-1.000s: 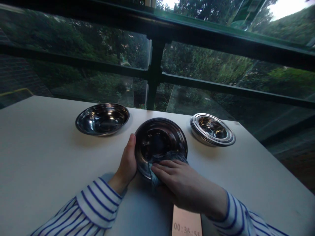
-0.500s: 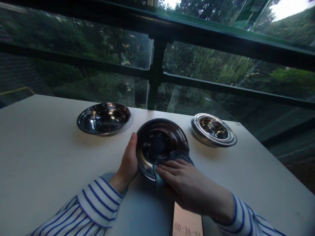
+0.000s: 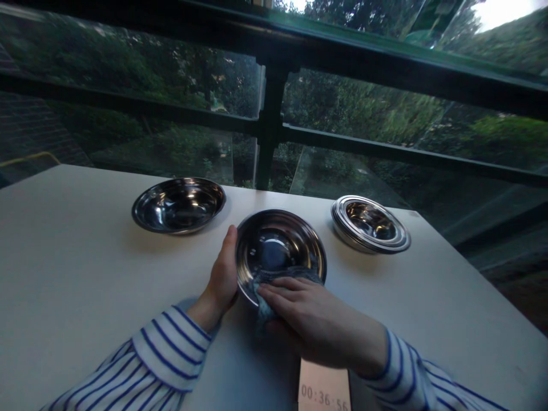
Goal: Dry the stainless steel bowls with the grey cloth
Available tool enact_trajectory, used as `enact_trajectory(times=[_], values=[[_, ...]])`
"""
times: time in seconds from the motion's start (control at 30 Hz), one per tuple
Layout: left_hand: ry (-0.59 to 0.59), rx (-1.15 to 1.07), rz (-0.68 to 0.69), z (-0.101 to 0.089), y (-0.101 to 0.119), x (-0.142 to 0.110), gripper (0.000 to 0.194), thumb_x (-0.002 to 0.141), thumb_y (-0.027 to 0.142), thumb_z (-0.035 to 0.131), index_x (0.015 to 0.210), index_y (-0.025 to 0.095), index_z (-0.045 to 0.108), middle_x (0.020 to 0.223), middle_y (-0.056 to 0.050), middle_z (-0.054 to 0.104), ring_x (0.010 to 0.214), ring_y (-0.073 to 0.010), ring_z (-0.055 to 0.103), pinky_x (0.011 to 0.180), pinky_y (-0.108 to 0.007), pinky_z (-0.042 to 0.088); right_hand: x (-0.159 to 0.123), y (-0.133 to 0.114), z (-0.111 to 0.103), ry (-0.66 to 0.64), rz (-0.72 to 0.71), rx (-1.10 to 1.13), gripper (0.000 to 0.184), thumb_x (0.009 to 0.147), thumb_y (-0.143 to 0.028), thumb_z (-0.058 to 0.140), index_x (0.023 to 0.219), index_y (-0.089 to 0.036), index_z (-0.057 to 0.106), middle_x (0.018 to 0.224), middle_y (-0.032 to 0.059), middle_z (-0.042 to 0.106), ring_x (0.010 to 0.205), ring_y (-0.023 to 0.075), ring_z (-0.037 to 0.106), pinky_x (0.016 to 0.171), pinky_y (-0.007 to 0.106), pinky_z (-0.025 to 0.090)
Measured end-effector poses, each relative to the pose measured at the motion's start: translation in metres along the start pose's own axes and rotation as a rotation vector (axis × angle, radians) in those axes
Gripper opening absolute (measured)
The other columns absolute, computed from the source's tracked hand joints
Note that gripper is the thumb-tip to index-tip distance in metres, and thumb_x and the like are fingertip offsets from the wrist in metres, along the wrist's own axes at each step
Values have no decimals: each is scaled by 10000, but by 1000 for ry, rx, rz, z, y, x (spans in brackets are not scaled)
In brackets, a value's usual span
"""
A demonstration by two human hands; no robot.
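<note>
centrally, a shiny metal bowl [image 3: 278, 246] is held over the white table [image 3: 77, 245], tilted so that its inside is turned toward the wearer; whether its base is touching the table cannot be told. its left side is gripped by the left hand [image 3: 220, 281], which is half curled around the outer wall, the thumb laid up along the rim and the other fingers hidden behind. at the near right part of the rim, a grey-blue cloth [image 3: 262, 301] is held by the right hand [image 3: 310, 317] and pressed to the inner wall, a corner being hung over the near edge. the right hand's fingers are laid nearly straight and close together; its thumb is hidden. both wrists are covered by striped sleeves [image 3: 171, 348]. below the right hand, a phone [image 3: 324, 379] is partly covered, 00:36:56 being shown on its pale screen. farther back, a wide metal bowl [image 3: 180, 206] is set to the left and a stack of metal bowls [image 3: 370, 224] to the right. beyond, greenery [image 3: 351, 103] is seen through a dark-framed window [image 3: 269, 125].
</note>
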State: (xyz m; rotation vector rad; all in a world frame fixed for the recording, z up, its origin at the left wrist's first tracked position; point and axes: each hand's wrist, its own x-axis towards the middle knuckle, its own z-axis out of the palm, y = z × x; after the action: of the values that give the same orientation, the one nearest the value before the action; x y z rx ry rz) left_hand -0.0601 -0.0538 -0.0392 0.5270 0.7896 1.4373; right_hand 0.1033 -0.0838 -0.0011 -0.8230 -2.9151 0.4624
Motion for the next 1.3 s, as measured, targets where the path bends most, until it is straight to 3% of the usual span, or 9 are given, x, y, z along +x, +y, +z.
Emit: enact_trajectory(times=[0.1, 0.3, 0.47, 0.67, 0.87, 1.0, 1.13, 1.3], values=[[-10, 2, 7, 2, 3, 0, 523, 808, 526, 443, 1103, 137, 632, 1069, -74, 689, 1128, -262, 538, 1019, -385, 335, 4, -1, 1, -2, -24, 26, 467, 906, -310, 401, 1326, -109, 365, 1281, 117, 515, 1167, 234, 456, 924, 368, 397], [-73, 9, -89, 5, 7, -1, 560, 812, 541, 415, 1095, 112, 636, 1038, -92, 699, 1105, -276, 554, 1000, -406, 357, -10, 3, -11, -64, 37, 29, 289, 866, -246, 479, 1143, -188, 538, 1086, 66, 636, 995, 210, 567, 858, 351, 429], [-48, 2, -88, 6, 8, -1, 536, 833, 502, 399, 1087, 94, 636, 1049, -94, 695, 1105, -275, 554, 1001, -400, 357, 2, -2, 0, 12, -22, 43, 373, 908, -303, 405, 1231, -124, 455, 1208, 117, 565, 1100, 221, 506, 900, 343, 424], [-148, -9, -132, 4, 13, -3, 596, 818, 562, 378, 1100, 102, 633, 1047, -106, 694, 1100, -296, 555, 985, -416, 374, 1, -1, 3, 12, -11, 42, 260, 915, -262, 399, 1117, -139, 506, 1158, 112, 594, 1057, 206, 539, 900, 338, 433], [-97, -10, 102, 6, -1, -10, 507, 829, 503, 426, 1202, 188, 561, 1089, -62, 679, 1104, -274, 556, 988, -415, 371, 5, 3, 9, 131, 12, 110, 303, 922, -241, 379, 1197, -137, 452, 1136, 110, 600, 1065, 192, 537, 883, 326, 452], [-20, 51, 107, 1, -15, -13, 521, 788, 513, 497, 1188, 188, 571, 1089, -66, 677, 1139, -266, 531, 1008, -389, 350, 11, 1, 20, 212, -2, 116, 406, 916, -251, 381, 1299, -116, 365, 1192, 133, 568, 1120, 207, 499, 913, 352, 436], [-3, 27, 71, -4, -15, -9, 569, 786, 543, 478, 1179, 144, 579, 1083, -84, 679, 1142, -270, 527, 1021, -390, 330, 9, -2, 14, 132, -27, 92, 455, 926, -343, 366, 1308, -94, 364, 1241, 145, 534, 1169, 225, 459, 951, 364, 404], [-66, 7, 37, -2, -8, -6, 587, 796, 556, 447, 1184, 136, 577, 1097, -96, 673, 1146, -276, 519, 1013, -408, 331, -7, 4, -10, -10, 31, 61, 269, 925, -291, 388, 1096, -168, 556, 1144, 84, 607, 1047, 198, 550, 901, 343, 422]])
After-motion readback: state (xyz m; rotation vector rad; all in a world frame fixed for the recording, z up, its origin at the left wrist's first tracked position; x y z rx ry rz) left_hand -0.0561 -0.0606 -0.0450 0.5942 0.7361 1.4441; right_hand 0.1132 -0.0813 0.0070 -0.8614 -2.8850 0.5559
